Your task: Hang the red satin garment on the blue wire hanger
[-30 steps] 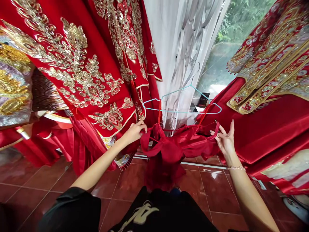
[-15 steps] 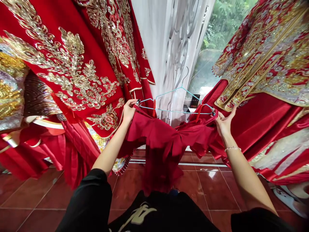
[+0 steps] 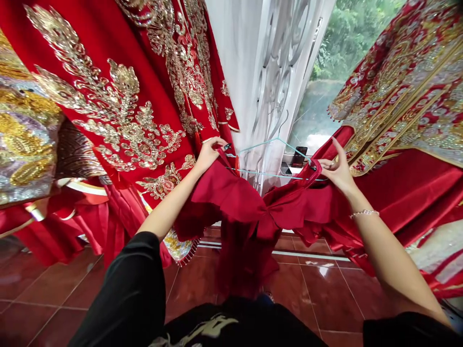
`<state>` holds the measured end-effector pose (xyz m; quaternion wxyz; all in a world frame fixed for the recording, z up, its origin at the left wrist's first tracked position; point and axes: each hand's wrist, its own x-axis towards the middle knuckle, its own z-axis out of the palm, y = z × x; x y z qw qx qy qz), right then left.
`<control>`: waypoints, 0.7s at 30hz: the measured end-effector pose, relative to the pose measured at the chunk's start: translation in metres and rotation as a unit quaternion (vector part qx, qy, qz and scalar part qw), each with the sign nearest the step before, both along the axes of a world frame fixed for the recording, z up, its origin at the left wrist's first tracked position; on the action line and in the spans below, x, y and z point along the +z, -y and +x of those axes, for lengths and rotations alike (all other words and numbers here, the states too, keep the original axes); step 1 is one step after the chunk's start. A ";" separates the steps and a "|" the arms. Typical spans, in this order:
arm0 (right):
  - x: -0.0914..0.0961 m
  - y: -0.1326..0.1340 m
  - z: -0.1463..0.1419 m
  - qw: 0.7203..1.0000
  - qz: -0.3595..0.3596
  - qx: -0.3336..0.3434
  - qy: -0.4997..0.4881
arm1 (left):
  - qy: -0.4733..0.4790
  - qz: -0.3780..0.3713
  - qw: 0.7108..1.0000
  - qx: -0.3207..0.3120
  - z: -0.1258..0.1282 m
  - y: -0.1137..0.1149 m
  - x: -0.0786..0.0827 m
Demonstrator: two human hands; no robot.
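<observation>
The left hand (image 3: 208, 154) and right hand (image 3: 338, 171) had raised the red garment (image 3: 249, 207) level with the blue hanger (image 3: 275, 140), each hand's fingers pinched shut on its top edge.

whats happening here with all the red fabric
A person holds a plain red garment up against a light blue wire hanger. The left hand pinches its top edge at the hanger's left end, the right hand at the right end. Embroidered red and gold robes hang on both sides, a white curtain behind.
</observation>
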<state>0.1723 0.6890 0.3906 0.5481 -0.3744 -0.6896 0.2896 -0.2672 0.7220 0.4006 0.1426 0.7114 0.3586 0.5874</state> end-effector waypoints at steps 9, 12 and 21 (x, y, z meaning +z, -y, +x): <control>-0.001 0.005 -0.005 0.981 -0.006 -0.022 0.191 | -0.189 -0.106 0.963 -0.158 0.024 -0.022 0.018; -0.004 0.008 0.001 0.976 -0.017 -0.030 0.215 | -0.293 -0.092 0.946 -0.103 0.023 -0.017 0.021; -0.065 0.009 0.048 0.994 -0.001 -0.108 0.025 | -0.410 0.012 0.909 0.079 -0.021 0.098 -0.030</control>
